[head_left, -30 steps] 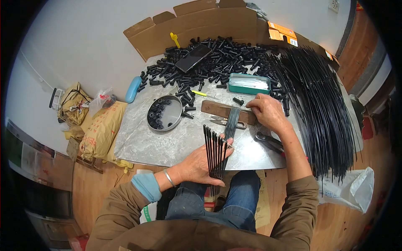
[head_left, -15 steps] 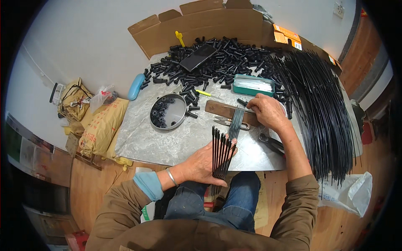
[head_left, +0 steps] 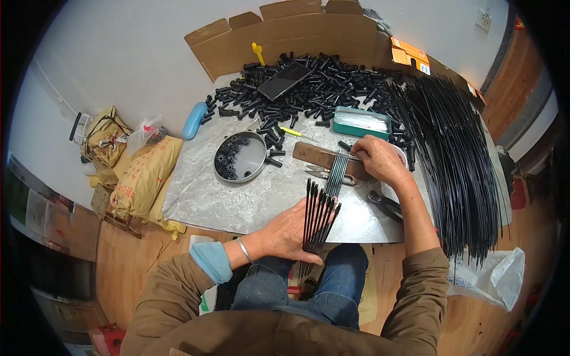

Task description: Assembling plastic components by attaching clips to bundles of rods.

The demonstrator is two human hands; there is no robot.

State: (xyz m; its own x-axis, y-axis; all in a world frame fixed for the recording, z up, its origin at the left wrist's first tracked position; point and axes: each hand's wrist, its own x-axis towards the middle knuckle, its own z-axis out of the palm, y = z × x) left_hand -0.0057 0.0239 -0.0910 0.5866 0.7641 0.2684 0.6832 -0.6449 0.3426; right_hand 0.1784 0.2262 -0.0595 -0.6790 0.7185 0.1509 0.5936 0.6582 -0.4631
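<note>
Near the lower centre of the frame, clasping a fan of slim black rods with thicker ends (head_left: 314, 219) firmly in the left hand (head_left: 285, 232). Up and to the right, pinching a thin pale strip (head_left: 349, 156) in the narrowed right hand (head_left: 385, 163), just over a dark brown wooden block (head_left: 309, 154) at the crossing with a flat row of grey-green rods (head_left: 337, 173).

Tricky spot, this! Could cross or drop rods by slackening on the left; could skew the row by bumping the block along the smooth grey stone-patterned table (head_left: 202, 204); could perhaps snag on the silver metal scissors (head_left: 317, 173) at the row's underside.

And for position: fan inside the left grip, thick ends upward above the fingers, trailing down past the table's near edge. Row running up and right from that same grip, to just left of the right fingertips. Impossible to tell of any join between black and grey behind the fingers.
</note>
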